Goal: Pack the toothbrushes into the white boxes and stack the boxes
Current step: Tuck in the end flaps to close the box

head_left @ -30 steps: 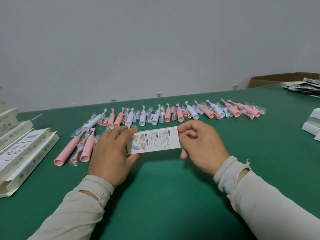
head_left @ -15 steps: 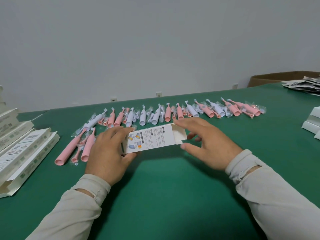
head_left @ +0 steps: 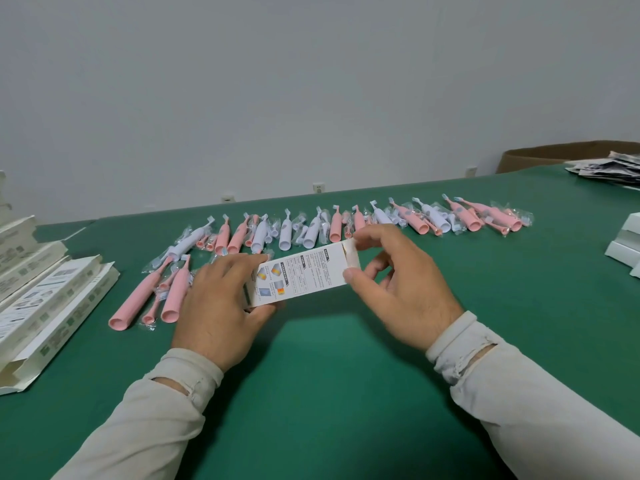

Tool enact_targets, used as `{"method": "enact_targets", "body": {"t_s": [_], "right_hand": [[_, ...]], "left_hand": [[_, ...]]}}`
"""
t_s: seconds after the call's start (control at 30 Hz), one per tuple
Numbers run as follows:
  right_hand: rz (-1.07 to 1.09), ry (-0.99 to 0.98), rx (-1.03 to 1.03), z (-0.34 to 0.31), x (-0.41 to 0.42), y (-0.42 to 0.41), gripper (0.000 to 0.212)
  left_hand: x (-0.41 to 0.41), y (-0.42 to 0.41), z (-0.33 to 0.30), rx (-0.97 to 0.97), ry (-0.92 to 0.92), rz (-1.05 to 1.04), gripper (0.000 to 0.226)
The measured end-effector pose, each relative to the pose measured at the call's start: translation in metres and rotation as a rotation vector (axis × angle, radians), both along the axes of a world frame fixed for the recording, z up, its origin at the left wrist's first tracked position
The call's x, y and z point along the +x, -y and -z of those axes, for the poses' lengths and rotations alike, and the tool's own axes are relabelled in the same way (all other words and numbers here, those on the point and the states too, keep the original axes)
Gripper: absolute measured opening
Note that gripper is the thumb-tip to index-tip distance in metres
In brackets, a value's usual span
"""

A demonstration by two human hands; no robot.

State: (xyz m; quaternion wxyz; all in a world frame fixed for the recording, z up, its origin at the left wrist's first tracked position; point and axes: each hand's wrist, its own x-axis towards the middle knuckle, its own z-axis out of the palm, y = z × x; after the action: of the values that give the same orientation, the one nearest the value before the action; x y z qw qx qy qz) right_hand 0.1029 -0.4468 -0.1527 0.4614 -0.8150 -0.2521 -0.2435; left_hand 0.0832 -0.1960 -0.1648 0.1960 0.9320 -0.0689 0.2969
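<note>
Since before, right hand moved from box face to pinching the end flap, to close it. Left hand clamps white box steady above counter.

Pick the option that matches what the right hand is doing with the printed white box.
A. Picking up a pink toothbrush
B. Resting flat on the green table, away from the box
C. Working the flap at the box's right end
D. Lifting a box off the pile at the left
C: the right hand has its fingers at the end flap of the white box, whose other end the left hand grips.
</note>
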Motion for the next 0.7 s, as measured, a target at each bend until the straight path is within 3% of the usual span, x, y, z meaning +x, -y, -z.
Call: {"method": "enact_targets", "body": {"t_s": [0.17,0.37,0.47,0.6,0.7], "right_hand": [[-0.064,-0.231,0.318,0.006,0.001,-0.0082,0.03],[-0.138,-0.352,0.469,0.0022,0.0023,-0.0054,0.019],[-0.08,-0.331,0.411,0.0044,0.0038,-0.0034,0.012],[-0.101,-0.183,0.269,0.0046,-0.0018,-0.0074,0.024],[-0.144,-0.248,0.318,0.0055,-0.0002,-0.0111,0.025]], "left_hand": [[0.0006,-0.0006,-0.0002,0.008,0.011,-0.007,0.063],[-0.0004,0.0003,-0.0003,0.006,0.023,-0.013,0.064],[-0.0009,0.0013,-0.0011,0.022,0.024,-0.015,0.062],[-0.0032,0.0016,-0.0036,0.03,0.03,-0.049,0.063],[-0.005,0.0027,-0.0068,0.033,0.026,-0.038,0.069]]}}
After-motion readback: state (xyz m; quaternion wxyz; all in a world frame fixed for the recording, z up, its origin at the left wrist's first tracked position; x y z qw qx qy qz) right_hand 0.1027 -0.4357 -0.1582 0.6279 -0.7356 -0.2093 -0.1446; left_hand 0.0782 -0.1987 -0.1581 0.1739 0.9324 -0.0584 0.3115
